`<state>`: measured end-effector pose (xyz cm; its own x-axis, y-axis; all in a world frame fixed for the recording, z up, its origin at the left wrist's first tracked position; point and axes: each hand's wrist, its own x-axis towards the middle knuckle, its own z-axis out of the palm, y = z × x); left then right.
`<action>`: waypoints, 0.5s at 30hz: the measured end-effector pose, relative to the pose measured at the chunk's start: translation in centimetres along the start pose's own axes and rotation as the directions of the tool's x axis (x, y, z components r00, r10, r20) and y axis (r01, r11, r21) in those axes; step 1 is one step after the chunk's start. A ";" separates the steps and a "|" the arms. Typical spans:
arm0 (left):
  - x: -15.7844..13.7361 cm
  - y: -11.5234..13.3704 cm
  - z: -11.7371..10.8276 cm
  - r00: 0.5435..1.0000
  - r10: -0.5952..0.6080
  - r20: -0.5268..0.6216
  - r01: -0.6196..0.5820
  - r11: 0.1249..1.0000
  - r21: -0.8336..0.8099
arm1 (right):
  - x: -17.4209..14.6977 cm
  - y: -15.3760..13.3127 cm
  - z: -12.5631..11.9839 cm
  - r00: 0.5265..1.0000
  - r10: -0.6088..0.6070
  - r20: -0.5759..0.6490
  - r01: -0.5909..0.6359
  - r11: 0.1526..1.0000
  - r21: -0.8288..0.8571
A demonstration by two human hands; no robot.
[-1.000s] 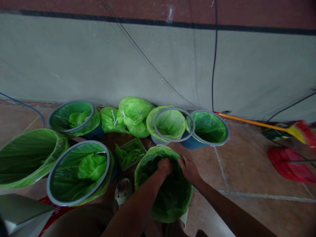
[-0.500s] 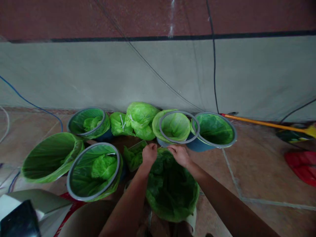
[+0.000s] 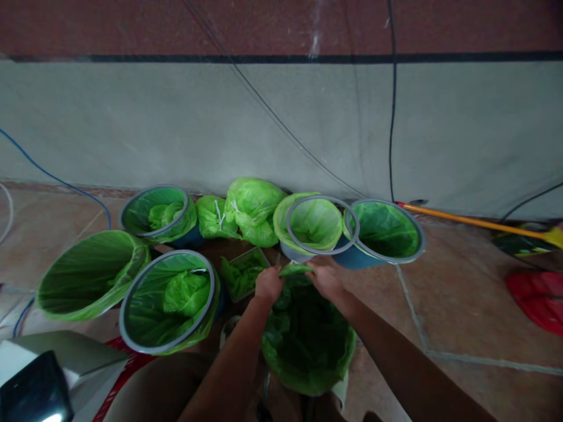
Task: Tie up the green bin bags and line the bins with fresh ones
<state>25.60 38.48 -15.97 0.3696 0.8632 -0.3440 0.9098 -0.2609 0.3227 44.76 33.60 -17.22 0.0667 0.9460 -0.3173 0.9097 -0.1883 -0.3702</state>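
Directly in front of me stands a bin lined with a green plastic bag (image 3: 310, 375), its mouth wide and its inside dark. My left hand (image 3: 269, 283) is closed on the bag's far edge, at the left. My right hand (image 3: 326, 280) grips the same edge a little to the right. Between the two hands a short strip of the green plastic is stretched over the bin's far rim. Just beyond them is a pale bin with a light green liner (image 3: 317, 225), and a loose grey ring (image 3: 323, 251) lies across its top.
Left are several green-lined bins, including a grey-rimmed one (image 3: 127, 316). Tied green bags (image 3: 254, 205) rest against the wall. A small box of green bags (image 3: 241, 275) sits near my left hand. Right are a blue bin (image 3: 363, 259), an orange pole (image 3: 475, 220) and a red object (image 3: 534, 299).
Both hands have come slightly nearer to me, and the plastic edge between them now shows as a folded, stretched strip. The view has shifted slightly.
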 end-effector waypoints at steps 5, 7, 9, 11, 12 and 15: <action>-0.4 0.5 -0.4 0.999 -0.019 0.047 0.016 0.999 0.047 | -1.9 0.2 -0.7 0.995 0.050 -0.087 -0.046 0.998 0.053; -0.5 0.8 -0.8 0.998 -0.017 0.061 0.015 0.999 0.040 | -2.2 -0.2 -1.3 0.981 -0.066 -0.184 0.083 0.992 0.090; -0.5 0.8 -1.3 0.998 -0.023 0.059 0.022 1.000 0.009 | -1.9 -1.1 -1.8 0.949 -0.221 -0.227 0.244 0.966 0.079; -0.5 0.6 -1.9 0.998 -0.026 0.061 0.029 0.998 -0.054 | -1.0 -2.2 -1.9 0.935 -0.318 -0.160 0.327 0.945 0.032; -0.5 0.4 -2.2 0.997 -0.020 0.070 0.026 0.995 -0.093 | -0.5 -2.6 -1.9 0.938 -0.328 -0.108 0.331 0.944 0.006; -0.4 -0.5 -2.7 0.993 0.015 0.119 0.006 0.986 -0.167 | 0.8 -3.3 -1.4 0.965 -0.262 0.004 0.262 0.964 -0.039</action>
<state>24.48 39.43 -13.60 0.4027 0.8015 -0.4421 0.8674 -0.1800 0.4639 42.42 35.33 -15.00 -0.1758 0.9612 -0.2127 0.9106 0.0767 -0.4060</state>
